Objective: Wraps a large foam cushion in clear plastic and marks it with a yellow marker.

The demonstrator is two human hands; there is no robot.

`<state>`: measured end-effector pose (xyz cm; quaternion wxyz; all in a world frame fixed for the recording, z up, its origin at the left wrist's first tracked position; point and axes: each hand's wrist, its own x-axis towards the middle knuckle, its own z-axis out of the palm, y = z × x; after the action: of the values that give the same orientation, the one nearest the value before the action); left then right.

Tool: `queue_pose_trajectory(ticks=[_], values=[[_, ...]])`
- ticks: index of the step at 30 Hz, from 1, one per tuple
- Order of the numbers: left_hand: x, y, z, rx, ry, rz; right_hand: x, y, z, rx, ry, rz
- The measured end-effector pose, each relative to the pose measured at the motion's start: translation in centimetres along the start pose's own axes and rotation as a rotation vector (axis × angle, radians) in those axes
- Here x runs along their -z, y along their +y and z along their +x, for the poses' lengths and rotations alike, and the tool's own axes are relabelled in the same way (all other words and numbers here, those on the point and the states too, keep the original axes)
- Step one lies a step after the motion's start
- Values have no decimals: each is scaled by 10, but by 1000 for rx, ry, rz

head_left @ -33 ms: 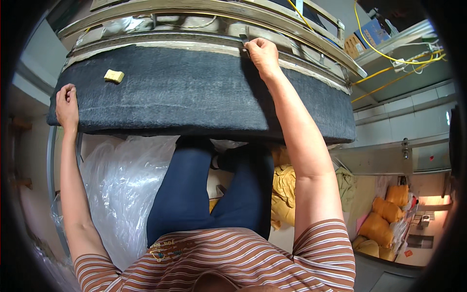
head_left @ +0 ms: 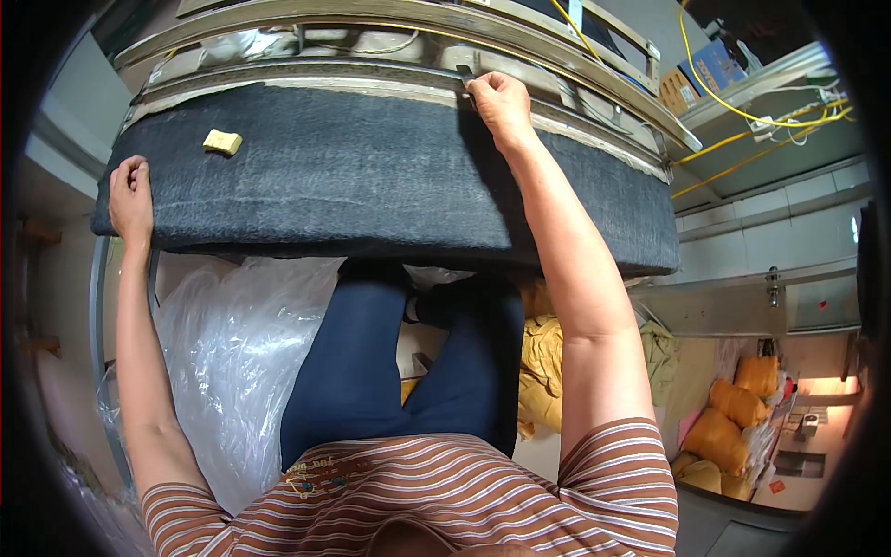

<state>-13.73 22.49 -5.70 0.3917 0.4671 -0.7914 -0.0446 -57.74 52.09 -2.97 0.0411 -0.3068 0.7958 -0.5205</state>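
My right hand (head_left: 501,107) pinches a small dark flat tab (head_left: 465,73) at the metal rail along the far edge of a padded bench. Dark blue-grey fabric (head_left: 353,176) covers the bench, and the right forearm crosses above it. At the fabric's left end, my left hand (head_left: 132,202) lies with its fingers curled in; anything inside them is hidden. A small pale yellow block (head_left: 223,142), waisted at its middle, sits on the fabric to the right of that hand.
Long wooden bars (head_left: 390,20) run behind the bench, with yellow cables (head_left: 715,84) at the right. Clear plastic sheeting (head_left: 241,343) hangs below on the left. Yellow cloth (head_left: 541,367) lies beside my legs (head_left: 348,362). Orange bundles (head_left: 729,436) are piled at far right.
The view shifts very slightly, so the yellow block and left hand appear a little further right and higher. My right hand keeps its pinch on the tab.
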Motion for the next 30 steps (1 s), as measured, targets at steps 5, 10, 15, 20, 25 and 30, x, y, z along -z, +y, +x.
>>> queue_pose_trajectory(ticks=[5,10,15,20,25,30], values=[[4,18,-5,24,29,-1,-28,-16,-3,11,-29,-39],[8,26,-7,36,39,-44,-52,-28,-2,-7,-43,-14],[11,27,-8,54,43,-60,-72,-50,-9,-38,-91,52],[13,30,-9,59,62,-93,-94,-73,-15,-174,-194,160],[10,33,-10,35,79,-51,-130,-88,-15,-123,-213,164],[13,29,-11,34,86,-87,-179,-116,-25,-88,-232,90]])
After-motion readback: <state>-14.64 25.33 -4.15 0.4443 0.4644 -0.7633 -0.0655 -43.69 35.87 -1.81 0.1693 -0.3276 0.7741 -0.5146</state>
